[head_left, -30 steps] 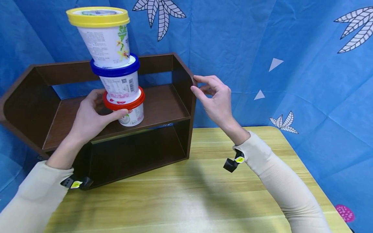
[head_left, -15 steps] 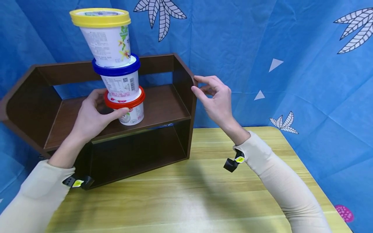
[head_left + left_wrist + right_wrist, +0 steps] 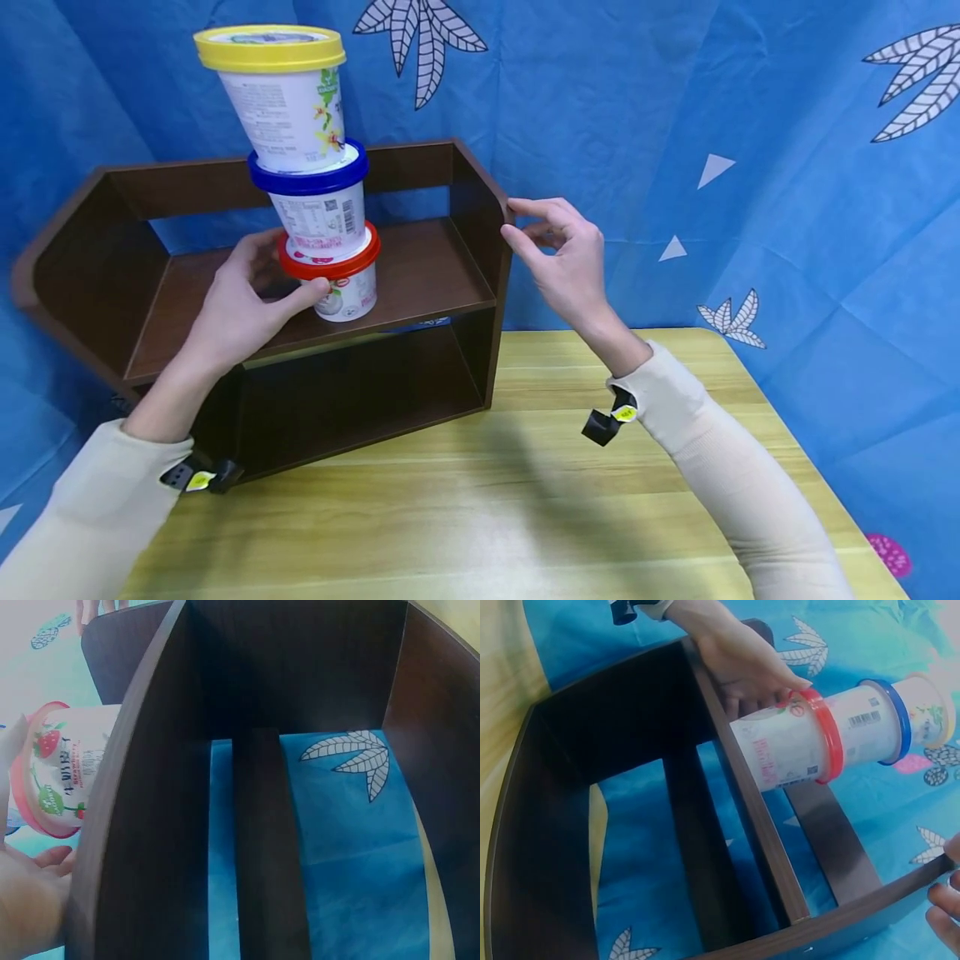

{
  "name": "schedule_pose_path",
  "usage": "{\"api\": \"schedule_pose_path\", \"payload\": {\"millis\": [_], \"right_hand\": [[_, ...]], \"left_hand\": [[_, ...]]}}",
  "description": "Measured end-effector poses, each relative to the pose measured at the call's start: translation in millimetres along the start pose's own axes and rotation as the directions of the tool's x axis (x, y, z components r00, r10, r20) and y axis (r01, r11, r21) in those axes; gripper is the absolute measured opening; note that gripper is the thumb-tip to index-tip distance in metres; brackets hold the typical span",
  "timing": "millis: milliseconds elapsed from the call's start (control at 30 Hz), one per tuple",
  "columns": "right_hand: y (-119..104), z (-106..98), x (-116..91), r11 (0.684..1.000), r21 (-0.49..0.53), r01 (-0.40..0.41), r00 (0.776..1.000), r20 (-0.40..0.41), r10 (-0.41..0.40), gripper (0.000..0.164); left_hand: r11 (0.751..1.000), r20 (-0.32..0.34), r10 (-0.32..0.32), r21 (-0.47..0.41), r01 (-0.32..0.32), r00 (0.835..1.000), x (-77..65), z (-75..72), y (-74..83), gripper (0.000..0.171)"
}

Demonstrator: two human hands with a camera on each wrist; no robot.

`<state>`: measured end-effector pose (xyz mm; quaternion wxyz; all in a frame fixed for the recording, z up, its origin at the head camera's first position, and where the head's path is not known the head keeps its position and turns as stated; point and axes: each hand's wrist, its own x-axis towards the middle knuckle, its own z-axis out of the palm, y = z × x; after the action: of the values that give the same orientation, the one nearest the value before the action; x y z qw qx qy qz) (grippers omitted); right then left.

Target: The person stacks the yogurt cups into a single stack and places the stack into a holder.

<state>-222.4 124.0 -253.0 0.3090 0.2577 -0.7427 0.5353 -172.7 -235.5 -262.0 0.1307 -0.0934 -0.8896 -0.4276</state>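
Three ice cream tubs stand stacked on the upper board of a dark brown shelf (image 3: 427,283). At the bottom is the red-lidded tub (image 3: 348,292), showing strawberries on its label in the left wrist view. The blue-lidded tub (image 3: 318,217) rests on it, and the larger yellow-lidded tub (image 3: 288,117) tops the leaning stack. My left hand (image 3: 243,292) holds the red-lidded tub, thumb across its front and fingers round behind. With thumb and index finger at its front edge, my right hand (image 3: 562,254) grips the shelf's right side panel (image 3: 900,889).
The shelf stands on a light wooden table (image 3: 420,517), its lower compartment (image 3: 360,400) below the tubs. Blue patterned cloth (image 3: 637,125) hangs close behind. A black wrist strap (image 3: 611,417) sits on the right cuff, another on the left.
The head view has shifted slightly, so shelf, tubs and hands appear a little further right. Both hands keep their hold and the stack stays in the same order.
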Motion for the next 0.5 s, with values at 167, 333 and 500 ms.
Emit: {"api": "schedule_pose_path", "payload": {"millis": [167,333,500], "right_hand": [[1,-7,-7,0.999,0.04,-0.017,1.0,-0.007,0.017,0.027],[-3,-17,-17,0.999,0.039,-0.007,1.0,-0.008,0.007,0.026],[-8,-27,-28,0.999,0.033,-0.006,1.0,-0.008,0.006,0.027]], "left_hand": [[1.0,-0.028,0.004,-0.029,-0.004,1.0,-9.8,-1.4,2.1,0.082],[0.998,-0.091,0.016,-0.052,-0.021,0.996,-25.0,-1.2,8.0,0.076],[0.996,-0.272,0.065,-0.038,-0.079,0.96,-40.4,3.1,14.4,0.067]]}}
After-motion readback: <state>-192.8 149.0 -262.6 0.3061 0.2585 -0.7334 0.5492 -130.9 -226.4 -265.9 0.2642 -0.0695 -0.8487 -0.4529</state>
